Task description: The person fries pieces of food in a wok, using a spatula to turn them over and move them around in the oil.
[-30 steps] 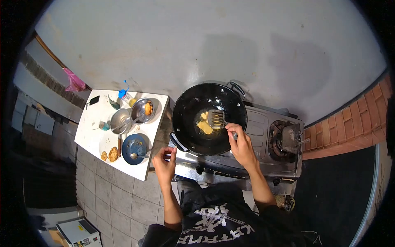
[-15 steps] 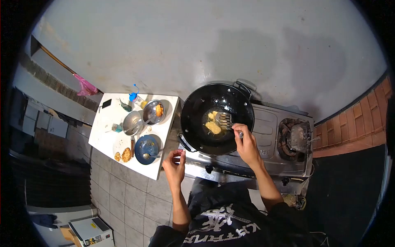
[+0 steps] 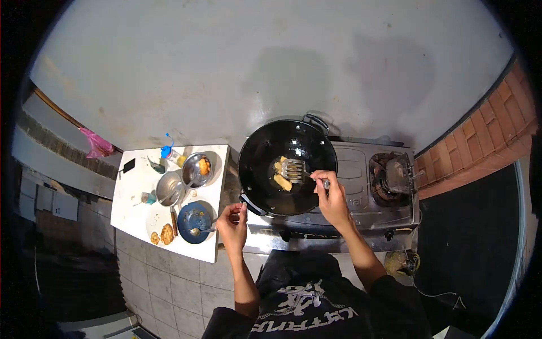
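Observation:
My right hand [image 3: 332, 198] is wrapped around the handle of a slotted metal spatula [image 3: 294, 171]. Its blade is over golden pieces of frying food [image 3: 283, 182] in a black wok [image 3: 271, 200] with shiny oil at the bottom. One piece lies tilted against the front of the blade, and others are partly hidden under it. My left hand [image 3: 231, 222] hovers with loosely curled fingers, thumb apart, right beside the wok's near-left handle [image 3: 253, 205]. Nothing shows in its grasp.
The wok sits on a steel gas stove [image 3: 353, 175] with a second burner [image 3: 389, 179] at right. On a white table [image 3: 132, 212] are metal bowls [image 3: 197, 169], a blue plate [image 3: 193, 233] with a spoon, fried pieces [image 3: 166, 233], a blue-capped bottle [image 3: 171, 154] and a phone [image 3: 129, 165].
The spatula blade has shifted over the food, and the front piece is turned onto a slant. My left hand has come closer to the wok handle. The whole view has shifted a little.

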The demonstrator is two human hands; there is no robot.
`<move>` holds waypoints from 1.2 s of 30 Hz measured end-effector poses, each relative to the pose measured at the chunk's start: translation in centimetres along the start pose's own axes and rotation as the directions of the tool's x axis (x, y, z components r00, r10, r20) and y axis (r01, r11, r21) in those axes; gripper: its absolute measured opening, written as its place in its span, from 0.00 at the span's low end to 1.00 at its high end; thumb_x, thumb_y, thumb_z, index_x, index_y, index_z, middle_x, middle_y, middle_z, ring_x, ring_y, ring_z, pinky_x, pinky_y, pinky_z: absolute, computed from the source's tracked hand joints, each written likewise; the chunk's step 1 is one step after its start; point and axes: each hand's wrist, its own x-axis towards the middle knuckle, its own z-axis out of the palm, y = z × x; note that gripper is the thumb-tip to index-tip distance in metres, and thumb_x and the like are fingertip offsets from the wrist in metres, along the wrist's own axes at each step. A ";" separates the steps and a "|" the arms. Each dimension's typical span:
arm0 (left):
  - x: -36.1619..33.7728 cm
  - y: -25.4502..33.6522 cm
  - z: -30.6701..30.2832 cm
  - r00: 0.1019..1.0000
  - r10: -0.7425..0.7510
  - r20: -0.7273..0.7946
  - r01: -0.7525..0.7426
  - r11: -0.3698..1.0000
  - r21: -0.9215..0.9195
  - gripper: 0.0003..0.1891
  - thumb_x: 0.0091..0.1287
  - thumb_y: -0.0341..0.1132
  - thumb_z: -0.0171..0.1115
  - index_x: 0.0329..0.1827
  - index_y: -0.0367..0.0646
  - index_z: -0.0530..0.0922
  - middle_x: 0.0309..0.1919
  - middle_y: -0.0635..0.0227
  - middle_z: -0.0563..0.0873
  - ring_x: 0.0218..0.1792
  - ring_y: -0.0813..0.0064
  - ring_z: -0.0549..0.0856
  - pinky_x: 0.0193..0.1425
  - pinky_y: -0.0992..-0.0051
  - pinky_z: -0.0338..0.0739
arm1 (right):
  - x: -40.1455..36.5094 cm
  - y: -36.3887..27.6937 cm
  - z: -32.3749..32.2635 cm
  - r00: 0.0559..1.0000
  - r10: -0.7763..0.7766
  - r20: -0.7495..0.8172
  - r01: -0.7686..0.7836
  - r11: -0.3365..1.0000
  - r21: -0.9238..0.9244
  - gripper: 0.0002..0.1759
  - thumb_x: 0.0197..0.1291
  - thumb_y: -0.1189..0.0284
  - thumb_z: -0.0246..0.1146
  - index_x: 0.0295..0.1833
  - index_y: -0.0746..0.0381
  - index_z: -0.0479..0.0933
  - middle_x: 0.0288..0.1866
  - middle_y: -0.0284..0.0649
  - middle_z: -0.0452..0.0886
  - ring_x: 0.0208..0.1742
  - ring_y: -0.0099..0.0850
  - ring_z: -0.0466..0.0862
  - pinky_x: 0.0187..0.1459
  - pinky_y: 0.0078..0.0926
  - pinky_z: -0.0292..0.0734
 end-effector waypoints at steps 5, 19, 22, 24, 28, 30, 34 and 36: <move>0.8 -0.4 -0.2 0.999 0.026 0.033 -0.023 0.995 -0.097 0.10 0.67 0.34 0.70 0.37 0.34 0.83 0.25 0.68 0.85 0.24 0.84 0.81 0.26 0.82 0.72 | -0.9 -1.2 1.1 1.000 -0.029 -0.007 0.029 0.999 -0.033 0.05 0.70 0.82 0.55 0.48 0.68 0.67 0.47 0.48 0.82 0.39 0.36 0.84 0.41 0.28 0.78; 1.9 -1.3 -1.6 0.977 0.024 0.212 -0.006 0.996 -0.089 0.10 0.65 0.34 0.70 0.36 0.33 0.84 0.25 0.62 0.87 0.24 0.78 0.84 0.30 0.78 0.76 | -1.0 -1.1 1.1 0.990 -0.055 -0.128 0.043 0.994 -0.098 0.05 0.70 0.81 0.56 0.48 0.67 0.69 0.46 0.45 0.83 0.31 0.27 0.81 0.34 0.26 0.77; 1.9 -1.7 -1.6 0.970 0.021 0.243 -0.003 0.997 -0.072 0.10 0.65 0.33 0.71 0.36 0.33 0.84 0.25 0.62 0.87 0.25 0.78 0.85 0.31 0.78 0.76 | -1.2 -0.8 1.4 0.990 -0.038 -0.139 0.022 0.994 -0.109 0.04 0.70 0.81 0.55 0.48 0.66 0.69 0.46 0.44 0.83 0.30 0.26 0.80 0.34 0.25 0.77; 1.9 -2.0 -1.5 0.969 0.018 0.246 -0.002 0.998 -0.066 0.10 0.65 0.33 0.70 0.36 0.33 0.84 0.26 0.61 0.88 0.25 0.78 0.85 0.31 0.78 0.76 | -1.3 -0.4 1.8 0.991 -0.015 -0.130 -0.001 0.993 -0.118 0.04 0.71 0.81 0.55 0.48 0.66 0.68 0.46 0.44 0.83 0.30 0.26 0.80 0.34 0.25 0.77; 1.9 -2.5 -1.4 0.966 0.060 0.250 -0.036 0.994 -0.101 0.09 0.64 0.32 0.70 0.37 0.33 0.83 0.26 0.62 0.88 0.26 0.77 0.86 0.31 0.78 0.76 | -1.4 0.0 2.5 0.991 0.004 -0.136 -0.022 0.991 -0.133 0.04 0.71 0.79 0.55 0.48 0.66 0.68 0.45 0.43 0.83 0.30 0.26 0.80 0.33 0.24 0.76; 2.0 -2.0 -1.5 0.962 0.023 0.273 -0.003 0.997 -0.075 0.09 0.64 0.32 0.70 0.37 0.33 0.83 0.27 0.62 0.88 0.27 0.77 0.87 0.31 0.78 0.77 | -1.4 0.1 2.8 0.991 0.013 -0.133 -0.031 0.991 -0.132 0.04 0.72 0.79 0.55 0.48 0.66 0.67 0.45 0.43 0.83 0.30 0.26 0.80 0.34 0.24 0.76; 2.3 -2.2 -1.2 0.958 0.046 0.282 -0.026 0.997 -0.075 0.08 0.62 0.30 0.72 0.36 0.33 0.83 0.28 0.61 0.88 0.27 0.76 0.87 0.30 0.77 0.77 | -1.4 0.0 3.0 0.994 0.053 -0.100 -0.066 0.990 -0.126 0.05 0.72 0.79 0.54 0.49 0.66 0.66 0.45 0.46 0.82 0.33 0.32 0.83 0.37 0.27 0.77; 2.3 -2.2 -1.1 0.958 0.035 0.286 -0.016 0.998 -0.068 0.08 0.62 0.30 0.72 0.36 0.32 0.83 0.28 0.61 0.88 0.27 0.76 0.87 0.31 0.77 0.77 | -1.5 0.1 3.0 0.996 0.042 -0.081 -0.054 0.986 -0.155 0.05 0.72 0.80 0.54 0.49 0.66 0.65 0.46 0.48 0.82 0.36 0.37 0.84 0.39 0.30 0.78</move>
